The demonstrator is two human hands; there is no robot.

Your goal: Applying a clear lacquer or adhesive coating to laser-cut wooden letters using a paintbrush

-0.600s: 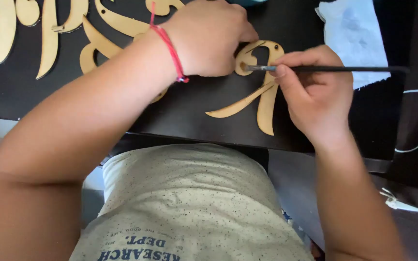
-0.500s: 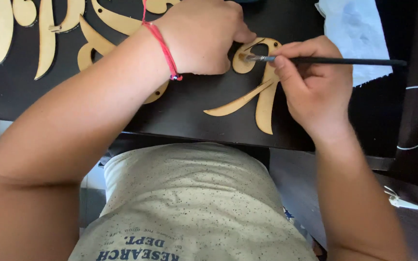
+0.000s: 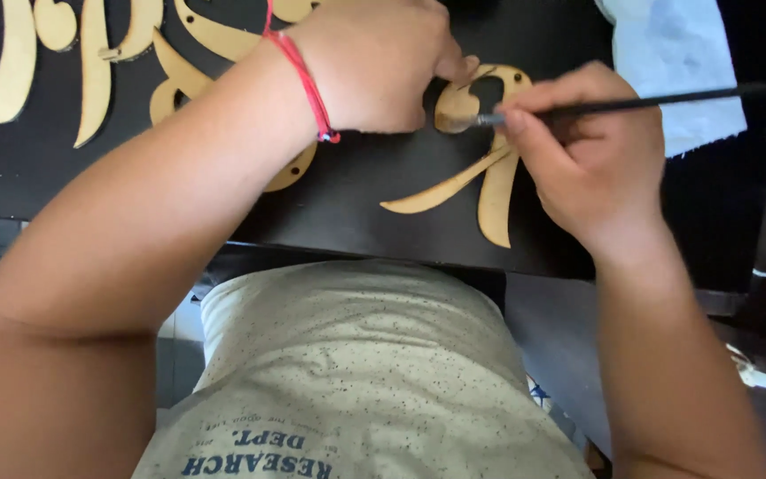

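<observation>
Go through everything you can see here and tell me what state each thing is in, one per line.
Left hand: pressed down on the wooden cutout, holding it flat.
Right hand: gripping the paintbrush.
Paintbrush: nearly level, tip on the cutout's upper loop.
Wooden cutout: lying flat on the black board.
Black board: flat, carrying several cutouts.
White cloth: lying crumpled beside the board.

A long black rectangular sign board (image 3: 374,200) lies across the table, edge to edge. Pale gold cut-out wooden script letters (image 3: 90,62) curl over its face, flat against the dark surface
</observation>
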